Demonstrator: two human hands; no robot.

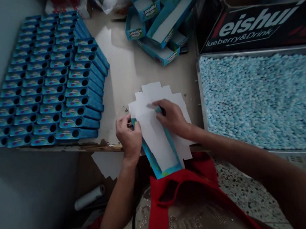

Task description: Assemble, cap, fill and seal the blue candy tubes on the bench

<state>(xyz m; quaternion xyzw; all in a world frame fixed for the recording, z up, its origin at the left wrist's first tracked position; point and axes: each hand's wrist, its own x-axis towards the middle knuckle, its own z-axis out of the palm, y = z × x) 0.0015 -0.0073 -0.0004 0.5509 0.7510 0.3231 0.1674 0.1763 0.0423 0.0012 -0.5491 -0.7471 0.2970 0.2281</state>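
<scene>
A partly folded cardboard box (159,140), white inside with blue side walls, lies lengthwise before me at the table's front edge. Its near end reaches my red apron (160,204), and its far end is flat white card with stepped edges. My left hand (129,135) grips the left wall, thumb on the inside and fingers curled outside. On the opposite side, my right hand (173,117) is closed around the right wall near a folded blue corner, its index finger reaching over the white card. More flat white card (183,140) shows to the right, under the box.
Rows of blue cartons (42,80) with round holes cover the table's left. Finished open trays (154,23) marked "Caramelo Macizo" are piled at the back. A metal tray (202,96) of light-blue wrapped pieces stands right, before a black carton (257,26). A white roll (89,197) lies below left.
</scene>
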